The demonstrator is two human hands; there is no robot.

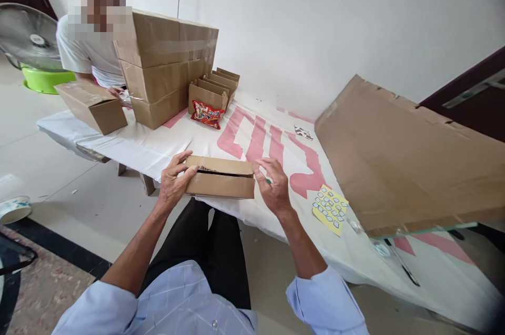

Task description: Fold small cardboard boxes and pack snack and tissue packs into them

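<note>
A small brown cardboard box (221, 186) sits at the near edge of the table, directly in front of me. Its top flap is slightly raised, leaving a dark slit along the front. My left hand (174, 180) grips the box's left end, thumb on the front edge and fingers behind. At the right corner my right hand (274, 182) pinches the flap's edge between thumb and fingers. A bit of green shows by its palm; I cannot make out what it is. What lies inside the box is hidden.
Stacked cartons (165, 61) stand at the back left, near open boxes (215, 88) and a red snack packet (207, 114). A co-worker (92, 53) is behind another carton (94, 103). To the right are a yellow sticker sheet (330, 209), large cardboard (406, 156) and a black pen-like object (402, 264).
</note>
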